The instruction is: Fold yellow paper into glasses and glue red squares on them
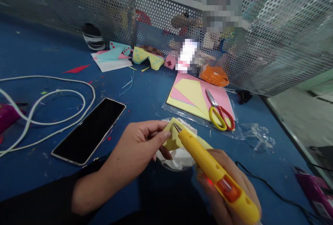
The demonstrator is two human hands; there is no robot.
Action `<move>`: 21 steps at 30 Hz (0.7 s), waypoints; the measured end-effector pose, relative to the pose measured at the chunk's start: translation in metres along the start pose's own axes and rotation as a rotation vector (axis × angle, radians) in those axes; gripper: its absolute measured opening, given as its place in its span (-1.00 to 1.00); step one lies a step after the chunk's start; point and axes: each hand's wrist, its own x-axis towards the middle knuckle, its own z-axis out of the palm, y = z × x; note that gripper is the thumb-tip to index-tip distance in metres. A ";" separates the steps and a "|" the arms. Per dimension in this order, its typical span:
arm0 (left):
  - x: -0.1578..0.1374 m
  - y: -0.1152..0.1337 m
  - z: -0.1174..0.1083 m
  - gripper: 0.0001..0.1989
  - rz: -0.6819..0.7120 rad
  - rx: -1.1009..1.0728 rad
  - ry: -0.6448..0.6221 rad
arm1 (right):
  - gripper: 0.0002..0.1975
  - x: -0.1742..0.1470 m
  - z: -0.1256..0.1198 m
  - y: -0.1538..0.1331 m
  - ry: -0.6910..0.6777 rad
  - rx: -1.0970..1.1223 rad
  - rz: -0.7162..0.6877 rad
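My left hand (140,145) pinches a folded piece of yellow paper (173,142) between thumb and fingers. Wrapped around a yellow hot glue gun (201,152) is my right hand (229,180), with a red light glowing near its fingers. The metal nozzle points at the paper, at or very near its surface; I cannot tell if it touches. Beneath the paper sits a round container (173,167) with crumpled white paper (182,159) in it, partly hidden by my hands.
Scissors (221,117) lie on pink and yellow sheets (192,93) at the right. A phone (91,131) and white cable (59,122) lie left. Folded paper pieces (148,57) stand by the perforated metal screen (161,13). A black cord (270,188) crosses the right side.
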 end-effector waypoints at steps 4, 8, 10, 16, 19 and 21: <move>0.000 0.000 0.000 -0.77 -0.001 0.002 -0.001 | -0.84 -0.002 -0.001 -0.001 -0.026 -0.032 0.064; -0.001 -0.001 0.000 -0.77 0.008 0.001 -0.005 | -0.82 -0.004 -0.001 -0.002 -0.009 -0.026 0.029; -0.001 -0.001 0.000 -0.77 0.009 0.008 -0.006 | -0.81 -0.004 -0.001 -0.002 -0.002 -0.038 0.021; -0.001 0.001 0.001 -0.76 0.006 0.039 0.000 | -0.82 -0.001 0.000 0.003 0.009 -0.069 0.006; -0.002 0.002 0.001 -0.76 -0.009 0.048 0.005 | -0.83 -0.001 0.000 0.004 0.022 -0.069 -0.030; -0.002 0.002 0.001 -0.76 -0.012 0.051 0.007 | -0.84 -0.001 0.000 0.002 0.017 -0.072 -0.029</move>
